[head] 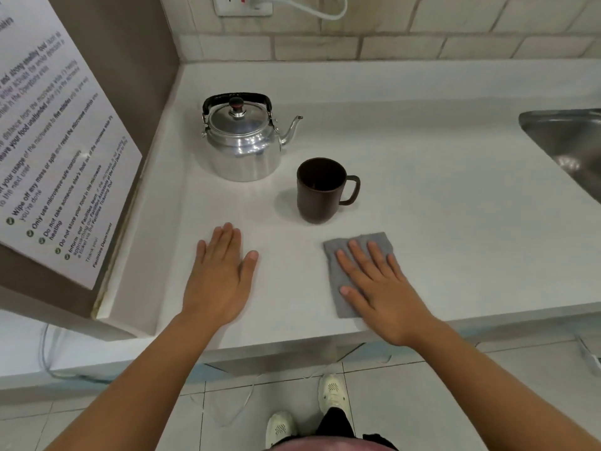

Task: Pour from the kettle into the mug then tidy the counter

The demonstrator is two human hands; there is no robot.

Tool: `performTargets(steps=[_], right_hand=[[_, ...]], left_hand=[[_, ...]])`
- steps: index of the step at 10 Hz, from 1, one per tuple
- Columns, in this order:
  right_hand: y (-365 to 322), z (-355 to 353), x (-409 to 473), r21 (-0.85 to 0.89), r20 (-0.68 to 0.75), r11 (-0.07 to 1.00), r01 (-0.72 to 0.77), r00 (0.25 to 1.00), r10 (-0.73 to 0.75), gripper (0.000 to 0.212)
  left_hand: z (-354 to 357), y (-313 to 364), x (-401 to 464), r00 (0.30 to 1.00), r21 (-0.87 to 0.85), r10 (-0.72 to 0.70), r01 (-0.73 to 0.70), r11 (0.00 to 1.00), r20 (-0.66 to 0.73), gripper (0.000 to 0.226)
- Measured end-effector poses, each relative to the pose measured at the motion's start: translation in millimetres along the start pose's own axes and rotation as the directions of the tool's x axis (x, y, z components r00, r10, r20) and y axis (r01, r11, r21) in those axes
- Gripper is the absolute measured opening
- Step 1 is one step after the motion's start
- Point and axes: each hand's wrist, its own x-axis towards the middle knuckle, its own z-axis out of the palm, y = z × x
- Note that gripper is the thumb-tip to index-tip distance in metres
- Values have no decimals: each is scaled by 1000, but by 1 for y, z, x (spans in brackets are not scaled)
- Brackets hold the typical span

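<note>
A shiny metal kettle (243,148) with a black handle and a lid on stands at the back left of the white counter (439,196), its spout pointing right. A dark brown mug (320,190) stands just in front and to the right of it, handle to the right. A grey cloth (361,247) lies flat near the counter's front edge. My right hand (377,284) rests palm down on the cloth, fingers spread. My left hand (224,271) lies flat on the bare counter to the left, holding nothing.
A steel sink (569,141) is set into the counter at the right. A brown side panel with a printed notice (58,151) closes off the left. A wall socket (242,3) with a white cable sits above the tiled backsplash. My feet show on the tiled floor below.
</note>
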Motion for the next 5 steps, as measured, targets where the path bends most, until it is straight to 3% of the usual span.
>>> performTargets(steps=[1, 4, 5], right_hand=[[32, -12, -7, -6, 11, 998, -60, 998, 61, 59], [35, -39, 3, -26, 54, 999, -33, 998, 35, 64], [33, -83, 27, -56, 175, 996, -69, 982, 78, 49]], left_hand=[[1, 0, -1, 1000, 43, 11, -12, 999, 6, 70], [-19, 4, 7, 996, 93, 1, -10, 996, 92, 73], [-53, 10, 39, 930, 221, -96, 16, 975, 355, 74]])
